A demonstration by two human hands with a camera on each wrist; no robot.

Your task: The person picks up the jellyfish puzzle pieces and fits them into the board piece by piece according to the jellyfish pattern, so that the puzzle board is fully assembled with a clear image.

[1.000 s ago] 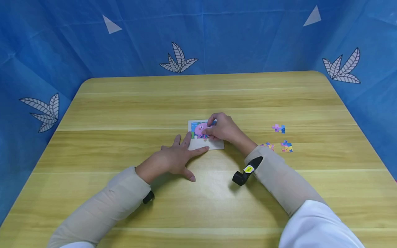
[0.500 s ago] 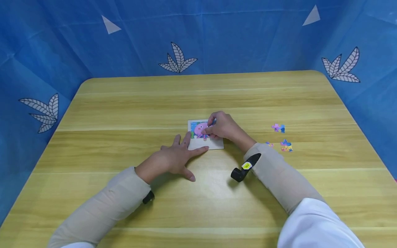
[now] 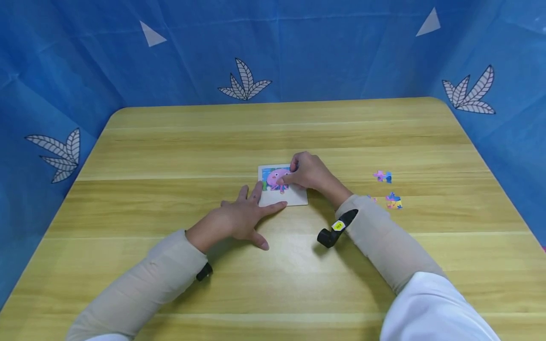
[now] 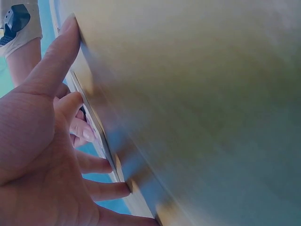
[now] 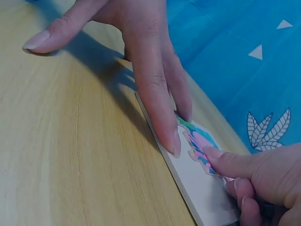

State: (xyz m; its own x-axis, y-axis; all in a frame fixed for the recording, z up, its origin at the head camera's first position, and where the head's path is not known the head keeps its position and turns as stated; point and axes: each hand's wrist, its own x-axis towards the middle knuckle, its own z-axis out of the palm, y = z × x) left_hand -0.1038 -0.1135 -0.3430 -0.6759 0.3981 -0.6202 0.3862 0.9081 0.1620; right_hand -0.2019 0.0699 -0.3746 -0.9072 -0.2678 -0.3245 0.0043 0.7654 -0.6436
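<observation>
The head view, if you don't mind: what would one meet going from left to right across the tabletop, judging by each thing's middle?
Left hand, white puzzle board, right hand, pink-and-blue puzzle piece, blue-and-yellow puzzle piece.

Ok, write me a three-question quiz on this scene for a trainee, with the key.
1. True or false: the left hand is clenched into a fist.
2. Seen by the person, the loose puzzle pieces lie where from the white board? A) left, B) right, C) straight beyond it.
3. Which hand's thumb touches the puzzle picture?

Key: 1. False; the left hand has its fingers spread. 2. B. 3. The right hand.
</observation>
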